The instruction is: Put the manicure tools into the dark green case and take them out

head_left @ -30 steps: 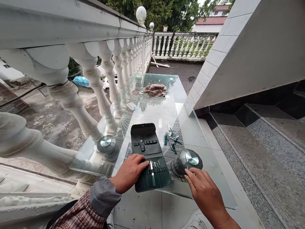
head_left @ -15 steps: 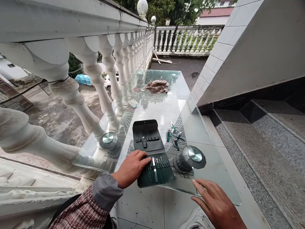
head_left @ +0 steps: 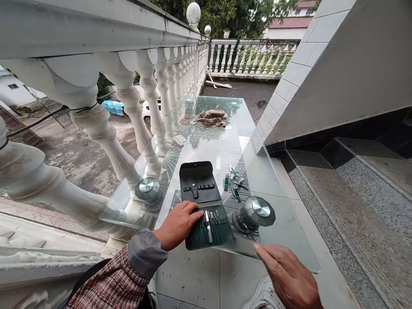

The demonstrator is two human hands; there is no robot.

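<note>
An unfolded dark green manicure case (head_left: 201, 195) lies on the glass table (head_left: 222, 148). Its near flap holds several slim metal tools, among them tweezers (head_left: 209, 229), in loops. The far flap's loops look unfilled. My left hand (head_left: 178, 225) is closed on the case's left edge, thumb over the near flap. To the right of the case, several nail clippers and nippers (head_left: 234, 182) with green handles lie in a small heap. My right hand (head_left: 288, 272) is at the table's near right edge, fingers pressed together; whatever they pinch, if anything, is too small to make out.
Faceted table legs with round metal caps show through the glass, at the left (head_left: 148, 193) and right (head_left: 255, 212) of the case. A crumpled brown cloth (head_left: 210, 118) lies farther back. White balusters (head_left: 148, 73) line the left; stone steps (head_left: 354, 193) rise on the right.
My right hand has shifted slightly left, and its thumb and index finger, apart before, are now together. My left hand stays on the case. The view has moved a little.
</note>
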